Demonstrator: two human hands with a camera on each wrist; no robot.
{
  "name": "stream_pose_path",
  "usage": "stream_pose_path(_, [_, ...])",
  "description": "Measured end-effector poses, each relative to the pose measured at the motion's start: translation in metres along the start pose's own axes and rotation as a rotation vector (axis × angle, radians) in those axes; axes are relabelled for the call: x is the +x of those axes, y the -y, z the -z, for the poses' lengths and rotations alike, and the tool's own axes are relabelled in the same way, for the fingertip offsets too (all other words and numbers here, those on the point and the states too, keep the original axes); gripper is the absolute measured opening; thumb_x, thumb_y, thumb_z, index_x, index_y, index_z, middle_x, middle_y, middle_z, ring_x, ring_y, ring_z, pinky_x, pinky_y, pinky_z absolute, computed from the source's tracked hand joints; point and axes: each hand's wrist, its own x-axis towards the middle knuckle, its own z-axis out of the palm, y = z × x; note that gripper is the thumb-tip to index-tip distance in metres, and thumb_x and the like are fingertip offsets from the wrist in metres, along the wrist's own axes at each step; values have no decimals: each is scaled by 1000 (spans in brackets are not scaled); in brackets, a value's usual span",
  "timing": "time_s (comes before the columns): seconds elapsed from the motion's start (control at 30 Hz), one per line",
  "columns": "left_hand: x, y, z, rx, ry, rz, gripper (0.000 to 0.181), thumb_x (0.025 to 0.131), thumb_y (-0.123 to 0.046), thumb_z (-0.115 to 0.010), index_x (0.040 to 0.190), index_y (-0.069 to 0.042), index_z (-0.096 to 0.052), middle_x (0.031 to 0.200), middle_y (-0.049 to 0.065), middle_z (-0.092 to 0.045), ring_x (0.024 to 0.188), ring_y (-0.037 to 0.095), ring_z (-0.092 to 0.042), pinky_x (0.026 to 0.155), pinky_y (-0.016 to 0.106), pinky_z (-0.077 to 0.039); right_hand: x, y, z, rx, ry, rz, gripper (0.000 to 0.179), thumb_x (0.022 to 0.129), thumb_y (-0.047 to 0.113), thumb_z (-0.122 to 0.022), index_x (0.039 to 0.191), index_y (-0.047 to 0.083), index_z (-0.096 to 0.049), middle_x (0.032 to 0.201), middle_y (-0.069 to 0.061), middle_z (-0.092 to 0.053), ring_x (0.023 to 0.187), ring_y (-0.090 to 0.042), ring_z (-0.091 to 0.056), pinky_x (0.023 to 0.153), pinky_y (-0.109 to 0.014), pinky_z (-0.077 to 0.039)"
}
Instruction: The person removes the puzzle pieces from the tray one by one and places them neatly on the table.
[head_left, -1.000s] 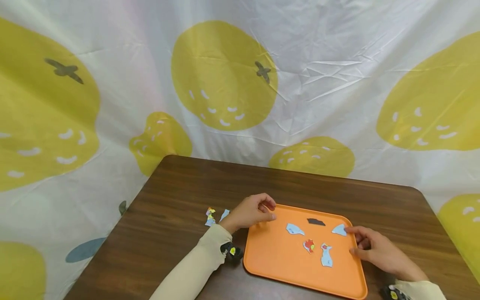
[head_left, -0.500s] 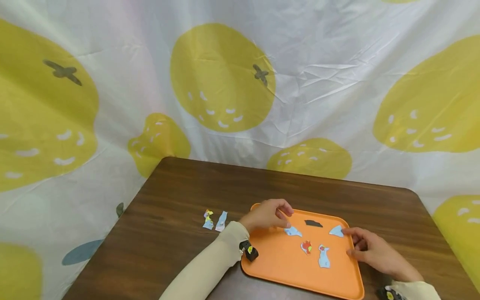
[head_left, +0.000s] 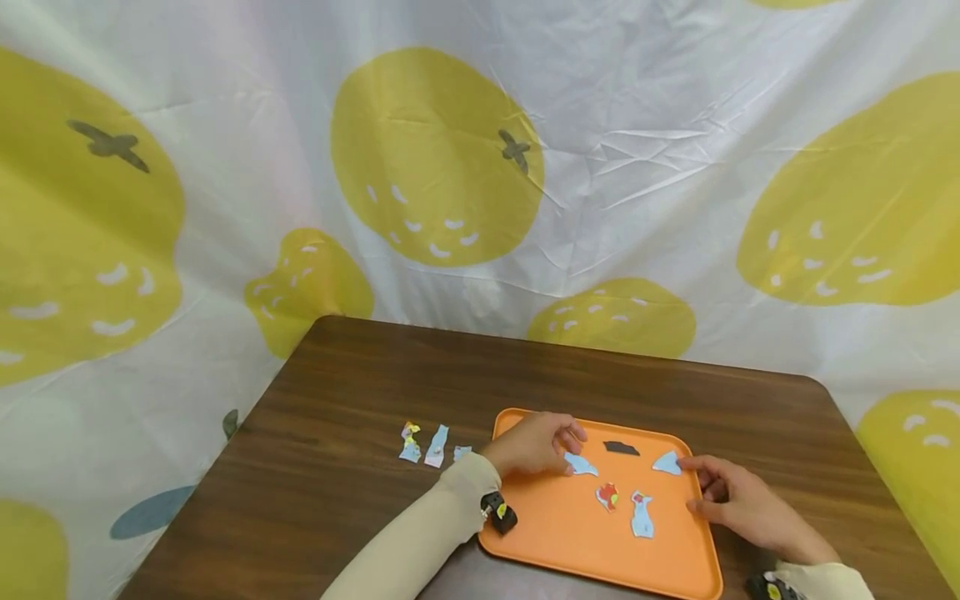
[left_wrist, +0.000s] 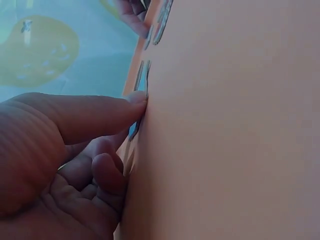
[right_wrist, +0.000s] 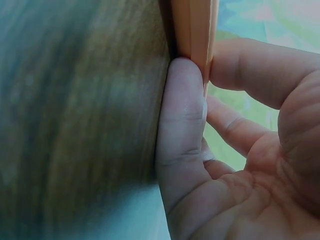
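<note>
Several irregular flat pieces with printed colours lie on an orange tray (head_left: 570, 542). My left hand (head_left: 534, 443) reaches over the tray's far left part, its thumb and fingers around a light blue flat piece (head_left: 581, 464). In the left wrist view the thumb presses on that piece, with curled fingers behind it. My right hand (head_left: 738, 500) grips the tray's right rim; the right wrist view has the rim between its fingers. Near its fingertip lies a light blue triangular piece (head_left: 667, 463). A black piece (head_left: 621, 447), a red piece (head_left: 607, 497) and a tall blue piece (head_left: 642, 515) lie between the hands.
Left of the tray, on the brown wooden table (head_left: 352, 500), lie a yellow-and-blue piece (head_left: 409, 443), a pale blue strip (head_left: 437, 446) and a small blue piece (head_left: 462, 452) beside the left sleeve. A white curtain (head_left: 615, 225) with yellow fruit prints hangs behind the table.
My left hand has moved right and inward over the tray to the light blue piece, uncovering the small pieces on the table. The right hand stays at the tray's rim.
</note>
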Motion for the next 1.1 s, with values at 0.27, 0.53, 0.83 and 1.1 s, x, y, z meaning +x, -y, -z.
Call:
stream_pose_path(0.27, [-6, -5, 1, 19, -5, -31, 52, 81, -3, -91, 127, -15, -69, 94, -7, -65, 81, 4, -58, 78, 17, -51, 0, 0, 0, 11, 0, 14, 55, 94, 15, -80, 142, -2, -59, 102, -11, -61, 78, -6, -58, 71, -23, -49])
stream_pose_path(0.53, [-10, -3, 3, -35, -23, -20, 38, 90, -9, -84, 123, -26, -75, 97, -11, -65, 89, 4, -64, 83, 23, -55, 0, -2, 0, 21, 5, 25, 56, 93, 14, -80, 141, -2, -59, 103, -11, -60, 77, -6, -58, 70, -23, -50])
stream_pose_path(0.83, [-12, 1, 7, -167, -76, -26, 32, 92, -7, -82, 119, -24, -81, 96, -5, -66, 79, 7, -61, 71, 22, -55, -1, -4, 1, 22, 12, 4, 57, 93, 15, -80, 143, -3, -57, 104, -11, -61, 78, -7, -59, 71, -23, -50])
stream_pose_path(1.1, [-19, -10, 15, -335, -73, 21, 37, 94, 0, -76, 129, -11, -73, 96, 5, -60, 74, 13, -68, 68, 30, -64, 1, -3, 1, 9, 14, -16, 59, 92, 15, -81, 144, -2, -57, 104, -11, -60, 79, -8, -58, 71, -24, -50])
